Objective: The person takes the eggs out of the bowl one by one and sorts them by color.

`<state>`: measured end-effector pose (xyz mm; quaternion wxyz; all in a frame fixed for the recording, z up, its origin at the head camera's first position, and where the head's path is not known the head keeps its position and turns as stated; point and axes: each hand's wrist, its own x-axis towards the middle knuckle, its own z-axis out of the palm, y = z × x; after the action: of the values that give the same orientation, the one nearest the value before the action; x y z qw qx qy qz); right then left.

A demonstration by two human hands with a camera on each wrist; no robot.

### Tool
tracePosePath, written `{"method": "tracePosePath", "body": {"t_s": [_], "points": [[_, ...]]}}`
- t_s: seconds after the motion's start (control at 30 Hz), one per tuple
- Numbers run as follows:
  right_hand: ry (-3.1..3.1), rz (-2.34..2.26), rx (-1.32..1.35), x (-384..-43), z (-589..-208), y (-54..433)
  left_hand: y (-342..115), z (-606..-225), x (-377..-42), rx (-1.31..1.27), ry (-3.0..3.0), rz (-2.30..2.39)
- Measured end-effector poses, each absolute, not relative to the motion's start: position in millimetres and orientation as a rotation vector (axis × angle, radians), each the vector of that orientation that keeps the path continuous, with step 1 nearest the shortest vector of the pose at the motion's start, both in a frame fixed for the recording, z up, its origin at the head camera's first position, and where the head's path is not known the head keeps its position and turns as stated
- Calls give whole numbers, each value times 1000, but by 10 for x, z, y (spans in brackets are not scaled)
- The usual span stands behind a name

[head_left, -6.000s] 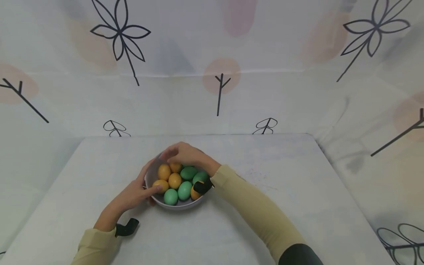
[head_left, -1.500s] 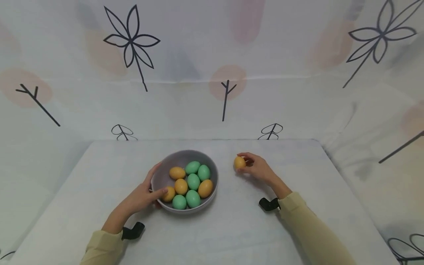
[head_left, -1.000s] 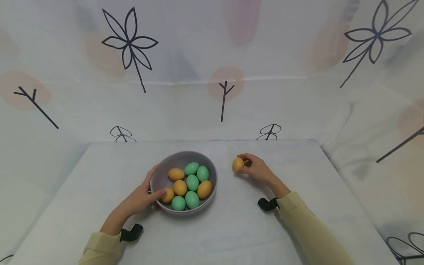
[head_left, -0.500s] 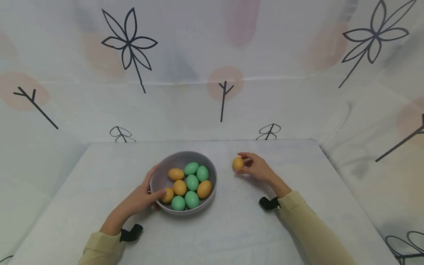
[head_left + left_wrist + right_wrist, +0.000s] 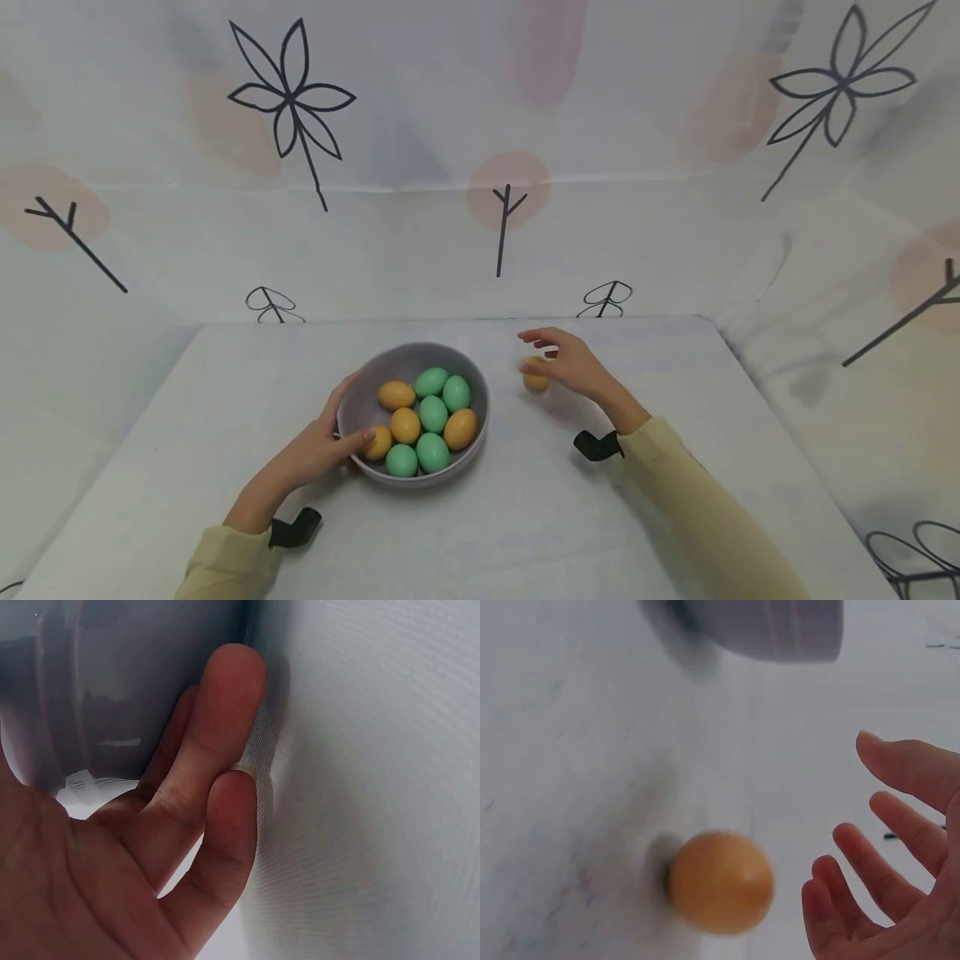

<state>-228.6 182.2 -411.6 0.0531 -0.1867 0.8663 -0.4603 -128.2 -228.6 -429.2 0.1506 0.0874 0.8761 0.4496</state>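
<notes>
My left hand (image 5: 315, 450) holds the grey bowl (image 5: 401, 362) by its left side, the thumb over the rim and onto an orange egg (image 5: 377, 443), the other fingers outside. In the left wrist view those fingers lie along the bowl's outer wall (image 5: 112, 667), close to the tabletop. Several green eggs (image 5: 433, 414) and several orange ones lie in the bowl. To the bowl's right, a single orange egg (image 5: 536, 382) stands on the table, partly hidden by my right hand (image 5: 573, 367). The right wrist view shows that hand's fingers spread loosely, apart from the egg (image 5: 721, 883).
The white-covered table (image 5: 480, 542) reaches back to a white cloth backdrop (image 5: 405, 242) printed with leaves and twigs. Black wrist mounts (image 5: 296, 528) sit on both forearms.
Earlier my right hand reached into the bowl, then held an orange egg on the table to the right. Now it has let go and lifted slightly. The left hand still holds the bowl.
</notes>
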Motion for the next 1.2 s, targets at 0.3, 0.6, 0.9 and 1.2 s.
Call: {"method": "tracePosePath", "body": {"t_s": [0.3,0.6,0.9,1.2], "points": [[2580,-1385,-766,-2305,-3809,1270,-2321,-4341,-1272,237,2535,1279],[2413,-1428,-992,-2295,-3557,689,-2323,-4357,-1279,243,2526,1296],[2250,-1397,-952,-2379,-3643,228,-2340,-4336,-1312,229,2499,1307],[2195,-1285,-960,-2444,-3820,79,-2314,-4324,-1324,232,2512,1278]]}}
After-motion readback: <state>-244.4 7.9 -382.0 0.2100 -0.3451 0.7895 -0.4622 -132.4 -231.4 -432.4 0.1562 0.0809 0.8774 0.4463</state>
